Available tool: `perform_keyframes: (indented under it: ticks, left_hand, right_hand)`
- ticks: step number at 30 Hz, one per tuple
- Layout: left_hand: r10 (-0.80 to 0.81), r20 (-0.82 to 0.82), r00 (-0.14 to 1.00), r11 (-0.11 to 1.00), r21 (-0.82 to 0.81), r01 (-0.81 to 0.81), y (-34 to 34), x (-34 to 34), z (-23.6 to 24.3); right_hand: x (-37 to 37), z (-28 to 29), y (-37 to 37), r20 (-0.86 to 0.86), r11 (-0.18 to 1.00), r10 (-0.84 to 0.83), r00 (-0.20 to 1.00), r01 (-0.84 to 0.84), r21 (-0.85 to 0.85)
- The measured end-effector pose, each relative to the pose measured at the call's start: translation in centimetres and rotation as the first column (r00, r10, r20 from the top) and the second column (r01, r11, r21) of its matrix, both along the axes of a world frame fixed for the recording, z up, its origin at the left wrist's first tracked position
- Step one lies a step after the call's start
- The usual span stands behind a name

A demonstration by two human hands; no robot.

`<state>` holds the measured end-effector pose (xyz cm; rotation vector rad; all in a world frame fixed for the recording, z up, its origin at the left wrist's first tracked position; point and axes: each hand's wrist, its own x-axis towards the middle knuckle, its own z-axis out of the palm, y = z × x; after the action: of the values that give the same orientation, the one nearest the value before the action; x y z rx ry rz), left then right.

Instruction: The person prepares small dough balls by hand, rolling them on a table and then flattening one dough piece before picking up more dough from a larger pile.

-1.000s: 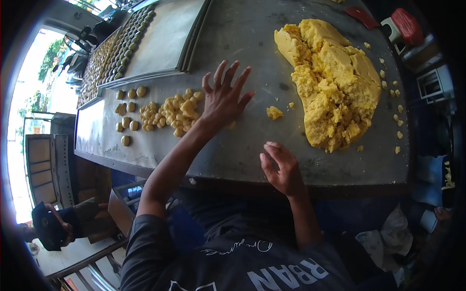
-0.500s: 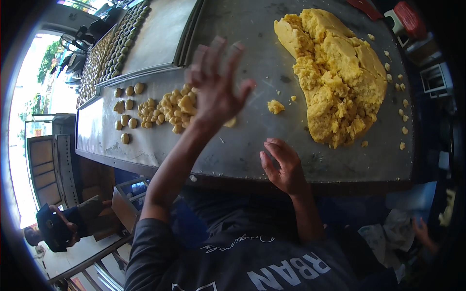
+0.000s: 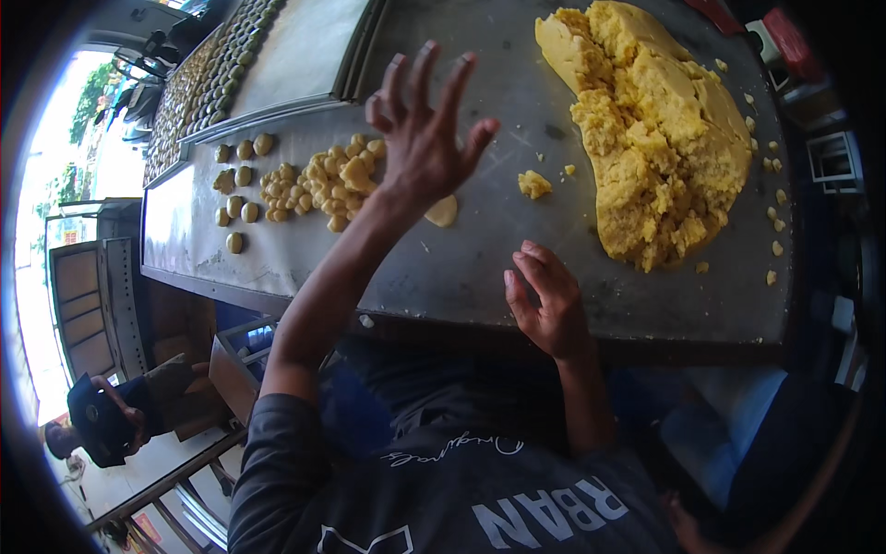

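My left hand [image 3: 429,138] is open, fingers spread, over the steel table just right of a cluster of small pale dough pieces [image 3: 328,185]. A flattened pale dough piece [image 3: 441,210] shows below its wrist. My right hand [image 3: 554,300] is near the front edge with loosely curled fingers apart, holding nothing. A large cracked yellow dough mass [image 3: 660,138] lies right of both hands, with a small crumbled lump [image 3: 533,185] beside it. Several round dough balls [image 3: 235,242] sit at the left.
Stacked metal trays [image 3: 300,60] occupy the back left, some covered with rows of small pieces [image 3: 235,69]. A red item [image 3: 789,48] is off the back right. A person [image 3: 111,420] stands at the lower left; another person's arm [image 3: 794,499] shows at the lower right.
My left hand has moved farther across the table, uncovering more of the flattened piece; my right hand rose slightly. The view shifted, and the person at lower right moved closer.
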<state>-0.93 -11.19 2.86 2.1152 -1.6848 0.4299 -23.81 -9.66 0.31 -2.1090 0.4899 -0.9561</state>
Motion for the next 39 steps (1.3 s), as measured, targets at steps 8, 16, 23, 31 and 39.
perform_keyframes:
  ticks: [8, 16, 23, 31, 39]
  left_hand:
    - [0.012, 0.032, 0.999, 0.998, -0.055, -0.01, 0.0, 0.7, -1.1]
    - [-0.008, 0.001, 1.0, 0.991, -0.137, 0.008, 1.0, 1.5, -0.8]
    - [0.034, -0.059, 0.998, 0.994, -0.104, -0.04, 2.5, 1.2, 0.2]
    - [-0.159, -0.097, 0.983, 0.987, -0.02, 0.158, 1.9, -1.1, 0.0]
    - [-0.049, 0.031, 0.998, 0.986, 0.158, 0.044, 2.8, -0.5, -3.5]
  right_hand:
    - [0.3, 0.1, 0.0, 0.01, 1.0, 0.023, 1.0, -0.023, -0.014]
    - [0.2, 0.0, 0.1, -0.011, 1.0, 0.012, 1.0, -0.012, 0.001]
    - [0.1, -0.1, 0.1, 0.004, 1.0, 0.02, 1.0, -0.02, 0.011]
    - [0.2, -0.2, 0.1, -0.01, 0.999, 0.05, 0.999, -0.05, 0.021]
    - [0.5, -0.2, 0.6, -0.02, 0.998, 0.056, 0.998, -0.056, 0.006]
